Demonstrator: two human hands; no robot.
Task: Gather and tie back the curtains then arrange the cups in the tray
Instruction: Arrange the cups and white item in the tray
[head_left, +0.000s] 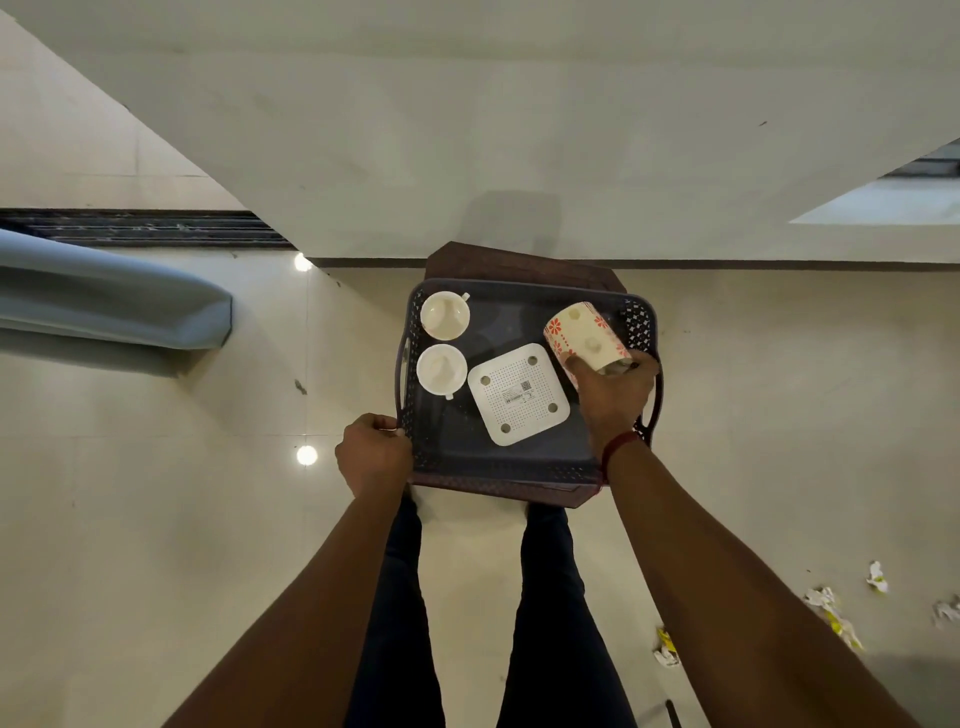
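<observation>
over the right side of the tray (498, 475), a flowered cup (582, 332) is gripped near its mouth by the right hand (615, 395) and held tilted. the tray's near left corner is grasped by the left hand (371, 452). a far white cup (445, 315) and a near white cup (441, 369) are seen upright along its left wall, beside a white perforated square (518, 393).

Both arms outstretched; left grip (373, 451) and right grip (614, 399) with fingers curled.
</observation>
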